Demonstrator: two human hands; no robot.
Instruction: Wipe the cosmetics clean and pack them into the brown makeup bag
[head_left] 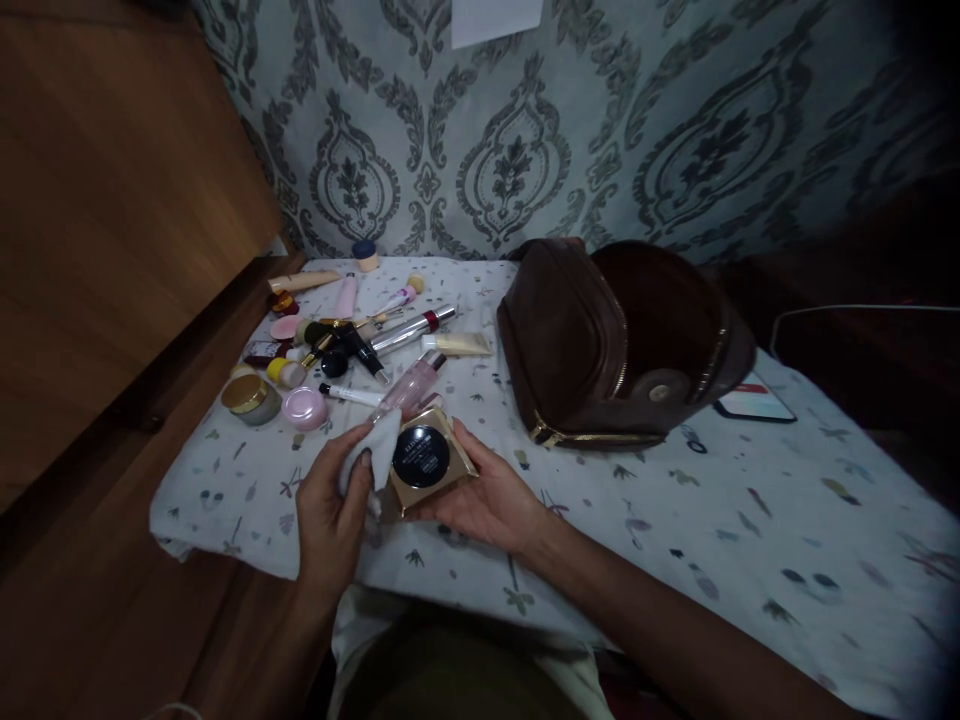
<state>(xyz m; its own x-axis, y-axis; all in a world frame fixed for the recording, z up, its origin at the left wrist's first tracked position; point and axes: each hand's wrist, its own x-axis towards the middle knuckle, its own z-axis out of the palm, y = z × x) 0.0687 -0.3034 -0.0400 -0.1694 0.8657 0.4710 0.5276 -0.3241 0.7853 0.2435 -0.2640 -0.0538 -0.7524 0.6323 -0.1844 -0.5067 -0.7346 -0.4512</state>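
Observation:
My right hand (491, 495) grips a square gold compact (454, 465) above the near edge of the table. A round black label with small print, too fine to read, faces up on it. Bunched between the fingers of my left hand (330, 500) is a white cloth (384, 445), close against the compact's left side. Just beyond my hands lies a pink see-through bottle (412, 385). A slim white tube (352, 394) and a pink round jar (304, 408) are to its left.
A brown leather bag (562, 340), unzipped, stands right of centre. Behind it on the right lies a phone (757, 400). Several cosmetics, among them a gold-lidded jar (251, 398) and a silver tube (409, 330), crowd the left. A wooden cabinet (127, 200) borders the left side.

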